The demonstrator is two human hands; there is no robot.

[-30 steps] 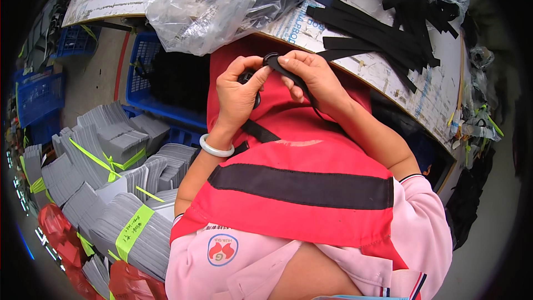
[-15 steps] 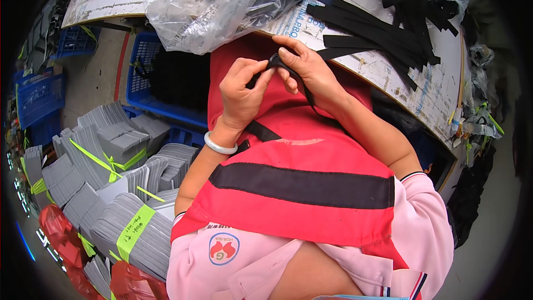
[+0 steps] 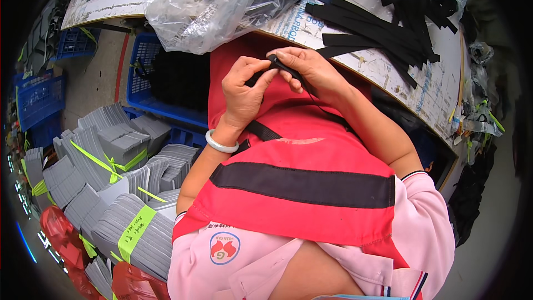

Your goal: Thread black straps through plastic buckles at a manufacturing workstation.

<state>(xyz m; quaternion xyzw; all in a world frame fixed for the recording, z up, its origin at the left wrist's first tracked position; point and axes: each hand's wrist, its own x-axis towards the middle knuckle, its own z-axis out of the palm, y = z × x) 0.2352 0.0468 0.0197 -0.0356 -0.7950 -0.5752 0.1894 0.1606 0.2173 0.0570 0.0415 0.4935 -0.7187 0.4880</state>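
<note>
Over my lap, both hands meet on a black strap [image 3: 290,71]. My left hand [image 3: 243,90] pinches its end between thumb and forefinger, where a small dark fitting shows only in part. My right hand [image 3: 312,73] is closed round the strap just beside it, with the thumb on top. From under the right hand a thin black tail [image 3: 327,112] trails across my red apron [image 3: 300,158]. The fingers hide most of the fitting, so I cannot make out its kind.
A worktable [image 3: 425,100] ahead bears flat black straps [image 3: 372,28] and a clear plastic bag [image 3: 200,11]. To the left stands a blue crate [image 3: 161,100] of black material. Grey foam-like bundles [image 3: 130,222] tied with yellow-green bands are stacked near my left arm.
My right fingers have come down and closed over the strap, and its end has turned between my hands. The trailing tail now lies farther right across the apron. My left hand has barely moved.
</note>
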